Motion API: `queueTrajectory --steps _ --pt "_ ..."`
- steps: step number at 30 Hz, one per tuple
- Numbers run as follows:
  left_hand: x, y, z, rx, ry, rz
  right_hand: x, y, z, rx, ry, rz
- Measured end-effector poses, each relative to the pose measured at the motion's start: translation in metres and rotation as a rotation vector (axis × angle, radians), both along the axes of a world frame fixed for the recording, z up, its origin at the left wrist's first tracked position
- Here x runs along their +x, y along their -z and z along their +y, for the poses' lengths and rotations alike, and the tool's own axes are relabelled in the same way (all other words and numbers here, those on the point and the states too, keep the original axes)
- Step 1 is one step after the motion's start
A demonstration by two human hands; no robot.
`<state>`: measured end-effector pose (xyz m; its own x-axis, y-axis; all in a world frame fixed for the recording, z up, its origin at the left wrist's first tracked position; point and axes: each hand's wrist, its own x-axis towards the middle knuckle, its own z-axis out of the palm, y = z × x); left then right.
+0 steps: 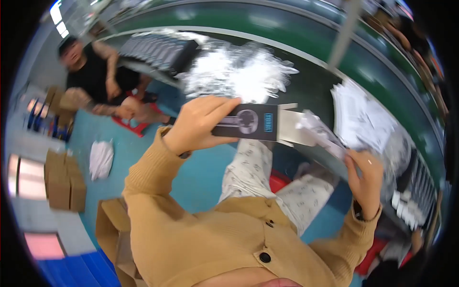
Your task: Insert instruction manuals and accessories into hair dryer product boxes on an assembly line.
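Left hand [198, 128]: grasping dark box [248, 122], flap open at 3 o'clock.
Right hand [366, 179]: grasping clear bag [321, 134], touching flap.

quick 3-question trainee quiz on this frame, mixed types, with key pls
1. True or false: the left hand holds the small dark box by its closed end, open flap toward the right hand.
2. What does the right hand grip?
A. a brown carton
B. a clear plastic-wrapped item at the box's open flap
C. a red stool
3. Fill in: the heap of clear plastic bags lies on the ___ work surface beyond the box.

Key: 1 true; 2 B; 3 dark.
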<state>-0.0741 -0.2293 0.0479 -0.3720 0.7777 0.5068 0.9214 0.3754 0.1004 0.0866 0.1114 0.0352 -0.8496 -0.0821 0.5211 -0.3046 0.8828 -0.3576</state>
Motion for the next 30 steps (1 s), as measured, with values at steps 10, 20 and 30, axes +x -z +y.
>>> queueTrajectory --steps 10,20,30 --pt "0.008 0.034 0.072 -0.102 0.277 -0.152 0.02 0.016 0.001 0.221 -0.049 -0.081" --pt "0.026 0.049 0.113 -0.036 0.4 -0.256 0.004 0.052 -0.007 -0.357 -0.217 -0.226" --pt "0.028 0.042 0.144 -0.155 0.504 -0.368 0.062 0.007 0.021 -0.108 0.051 0.0"
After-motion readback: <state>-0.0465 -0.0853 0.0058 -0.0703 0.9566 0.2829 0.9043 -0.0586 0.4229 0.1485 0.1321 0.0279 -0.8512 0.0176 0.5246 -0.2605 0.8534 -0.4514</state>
